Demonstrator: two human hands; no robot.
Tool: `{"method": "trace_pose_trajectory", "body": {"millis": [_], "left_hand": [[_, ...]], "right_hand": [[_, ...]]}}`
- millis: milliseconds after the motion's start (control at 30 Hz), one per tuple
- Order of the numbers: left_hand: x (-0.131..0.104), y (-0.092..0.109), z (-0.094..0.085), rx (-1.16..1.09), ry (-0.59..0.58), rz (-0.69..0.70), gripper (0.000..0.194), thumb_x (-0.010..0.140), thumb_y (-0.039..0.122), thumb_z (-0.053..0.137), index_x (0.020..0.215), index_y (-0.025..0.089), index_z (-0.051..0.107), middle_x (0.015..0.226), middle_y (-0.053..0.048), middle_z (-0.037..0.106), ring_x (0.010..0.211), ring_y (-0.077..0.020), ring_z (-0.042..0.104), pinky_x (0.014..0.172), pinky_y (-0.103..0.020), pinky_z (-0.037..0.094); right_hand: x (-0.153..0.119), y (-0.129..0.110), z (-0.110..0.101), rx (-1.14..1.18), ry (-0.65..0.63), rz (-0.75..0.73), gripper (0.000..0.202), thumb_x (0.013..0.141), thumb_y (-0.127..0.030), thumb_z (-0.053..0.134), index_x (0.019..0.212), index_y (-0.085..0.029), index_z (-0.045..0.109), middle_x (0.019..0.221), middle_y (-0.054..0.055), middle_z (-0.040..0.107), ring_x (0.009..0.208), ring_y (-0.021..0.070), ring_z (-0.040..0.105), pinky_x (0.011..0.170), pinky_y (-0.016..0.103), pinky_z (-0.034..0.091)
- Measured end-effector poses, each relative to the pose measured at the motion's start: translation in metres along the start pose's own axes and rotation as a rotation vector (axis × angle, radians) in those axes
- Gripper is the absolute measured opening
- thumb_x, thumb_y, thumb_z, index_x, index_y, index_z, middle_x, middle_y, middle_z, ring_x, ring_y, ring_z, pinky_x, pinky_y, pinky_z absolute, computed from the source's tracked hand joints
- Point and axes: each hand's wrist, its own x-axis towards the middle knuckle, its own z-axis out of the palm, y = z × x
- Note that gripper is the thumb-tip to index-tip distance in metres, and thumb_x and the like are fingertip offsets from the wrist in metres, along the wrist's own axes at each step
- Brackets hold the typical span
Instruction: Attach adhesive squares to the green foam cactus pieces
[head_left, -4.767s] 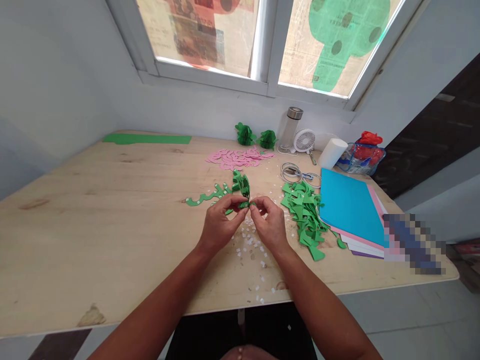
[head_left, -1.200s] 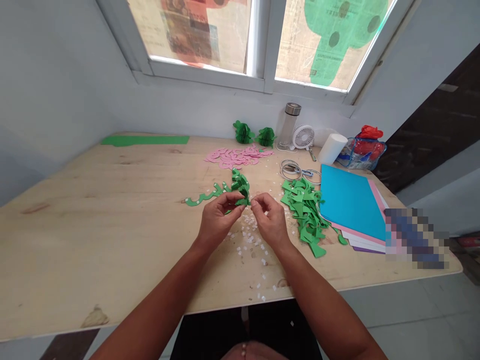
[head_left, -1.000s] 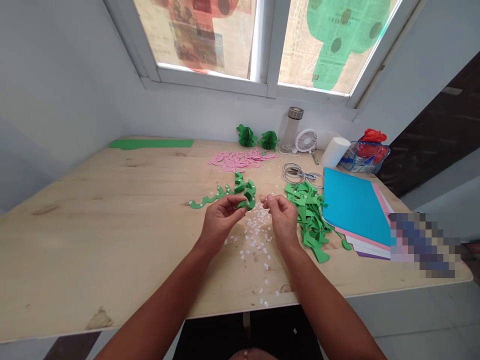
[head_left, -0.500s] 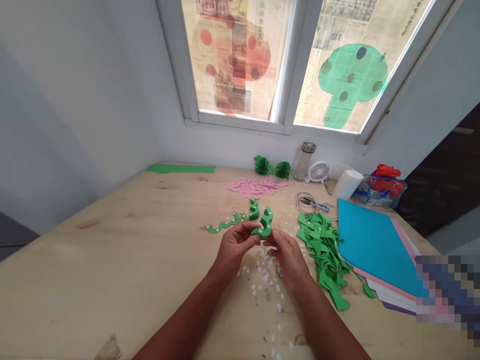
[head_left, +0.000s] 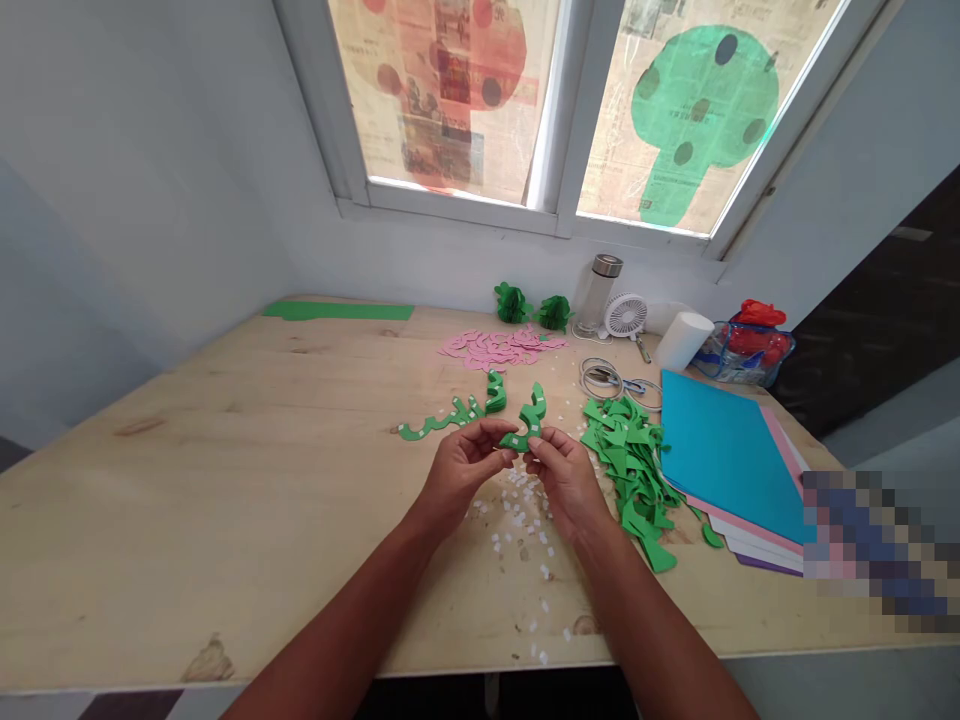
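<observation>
Between my two hands is a wavy green cutout (head_left: 534, 411) with small white squares on its face. My left hand (head_left: 463, 468) pinches its lower left end. At its lower right edge, the thumb and fingers of my right hand (head_left: 564, 475) are closed on it. Just beyond my hands lie more green wavy cutouts (head_left: 429, 424) with white squares, and a small standing stack of the same shape (head_left: 496, 391). Tiny white paper bits (head_left: 517, 515) are strewn on the wooden table (head_left: 247, 500) below my hands.
Pink cutouts (head_left: 499, 347) lie farther back, before two green paper balls (head_left: 512, 302). To the right are green scraps (head_left: 634, 470), scissors (head_left: 604, 378), blue sheets (head_left: 731, 460), a white roll (head_left: 684, 341), a small fan (head_left: 625, 315) and a bottle (head_left: 598, 298). A green strip (head_left: 337, 311) lies back left.
The view has tilted down, showing the table's front edge. The held green cutout has turned slightly, and my right thumb now presses on its face.
</observation>
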Motion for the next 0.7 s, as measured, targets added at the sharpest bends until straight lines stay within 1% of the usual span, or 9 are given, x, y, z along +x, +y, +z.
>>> {"method": "trace_pose_trajectory", "body": {"millis": [133,233,333,433,567,700], "left_hand": [[-0.0002,0.0041,-0.0020,0.014,-0.053,-0.011,0.030,0.066,0.021,0.072,0.096,0.018,0.070,0.080,-0.005,0.070,0.069,-0.0165,0.062,0.066,-0.030,0.052],[0.0007,0.0040,-0.0029,0.043,-0.037,-0.015,0.031,0.068,0.027,0.072,0.097,0.018,0.069,0.083,-0.006,0.070,0.066,-0.0162,0.062,0.064,-0.031,0.052],[0.0017,0.0017,-0.0019,0.067,0.030,-0.009,0.027,0.066,0.028,0.074,0.090,0.017,0.070,0.078,-0.004,0.070,0.062,-0.0144,0.060,0.065,-0.031,0.053],[0.0023,0.0003,-0.0006,0.047,0.075,-0.014,0.020,0.065,0.026,0.075,0.082,0.017,0.070,0.072,-0.002,0.069,0.060,-0.0134,0.060,0.064,-0.029,0.052],[0.0026,0.0024,-0.0006,0.014,0.065,-0.038,0.019,0.064,0.026,0.075,0.079,0.016,0.070,0.069,-0.003,0.068,0.059,-0.0142,0.060,0.062,-0.029,0.052],[0.0026,0.0054,-0.0015,-0.019,0.040,-0.078,0.018,0.063,0.027,0.075,0.077,0.016,0.069,0.066,-0.003,0.067,0.058,-0.0149,0.060,0.059,-0.029,0.051]], "right_hand": [[0.0004,0.0008,-0.0007,-0.049,0.009,-0.043,0.020,0.062,-0.034,0.073,0.072,-0.019,0.065,0.068,-0.001,0.061,0.062,0.0122,0.050,0.059,0.025,0.038],[0.0001,0.0004,0.0003,-0.140,0.021,-0.107,0.019,0.065,-0.035,0.070,0.073,-0.019,0.064,0.067,-0.001,0.060,0.061,0.0125,0.049,0.059,0.025,0.038],[-0.0010,-0.0004,0.0020,-0.220,0.017,-0.162,0.019,0.067,-0.036,0.069,0.073,-0.019,0.064,0.066,-0.001,0.060,0.062,0.0128,0.050,0.060,0.025,0.039],[-0.0021,-0.0006,0.0029,-0.247,-0.003,-0.170,0.019,0.068,-0.035,0.068,0.074,-0.018,0.063,0.069,0.000,0.062,0.064,0.0134,0.052,0.061,0.025,0.039],[-0.0028,-0.0007,0.0028,-0.246,-0.024,-0.182,0.018,0.069,-0.034,0.068,0.075,-0.019,0.063,0.070,0.000,0.061,0.065,0.0136,0.053,0.061,0.025,0.040],[-0.0036,-0.0020,0.0033,-0.256,-0.039,-0.188,0.019,0.069,-0.036,0.068,0.074,-0.019,0.063,0.072,0.001,0.063,0.067,0.0149,0.055,0.062,0.026,0.042]]}}
